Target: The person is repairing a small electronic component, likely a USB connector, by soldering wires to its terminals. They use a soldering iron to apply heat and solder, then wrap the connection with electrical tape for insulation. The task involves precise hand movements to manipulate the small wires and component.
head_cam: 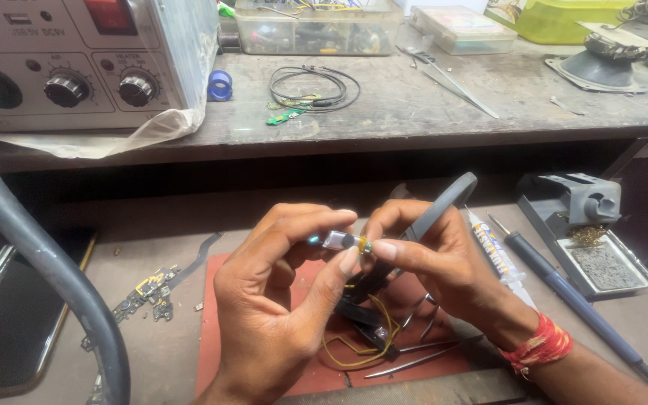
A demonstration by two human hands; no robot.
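A grey control box with two knobs sits on the upper counter. On the lower counter lies a red mat. Above the mat, the left hand pinches a small metal plug between thumb and forefinger. The right hand grips black-handled pliers and touches the plug's end. Yellow wire trails beneath.

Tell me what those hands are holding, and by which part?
The left hand pinches a small silver connector around its metal body; the right hand touches its wired end and grips dark tweezers mid-length.
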